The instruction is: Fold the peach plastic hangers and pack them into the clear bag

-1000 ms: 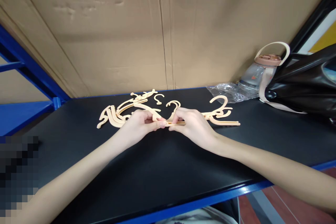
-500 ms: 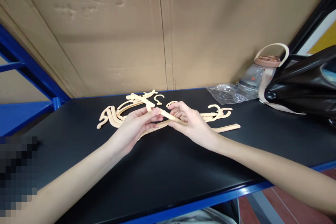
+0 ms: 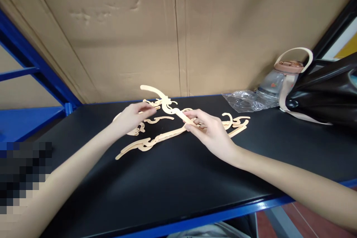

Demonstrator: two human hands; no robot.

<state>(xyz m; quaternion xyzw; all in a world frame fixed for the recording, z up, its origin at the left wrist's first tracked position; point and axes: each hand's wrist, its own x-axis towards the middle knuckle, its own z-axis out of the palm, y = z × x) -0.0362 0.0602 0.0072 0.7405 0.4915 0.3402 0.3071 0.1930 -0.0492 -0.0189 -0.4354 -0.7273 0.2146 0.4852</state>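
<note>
A jointed cream plastic hanger piece [image 3: 153,90] is raised above the table, its curved arm pointing up and left. My right hand [image 3: 208,128] is closed on the lower end of that piece. To its left, my left hand [image 3: 135,118] hovers over other cream parts, fingers together and apart from the held piece; what it holds, if anything, is hidden. In front of both hands a long jointed cream piece [image 3: 170,135] lies on the black table. More cream hanger parts with a hook [image 3: 228,117] lie right of my right hand.
A clear bottle [image 3: 272,81] with a pink lid stands at the back right beside a crumpled plastic bag [image 3: 242,101] and a black bag [image 3: 320,93]. Cardboard [image 3: 125,44] rises behind the black table [image 3: 167,189]. A blue frame [image 3: 41,78] stands on the left.
My left hand has let go of the held piece and moved left. The piece in my right hand now shows its curved arm raised. The view has shifted slightly.
</note>
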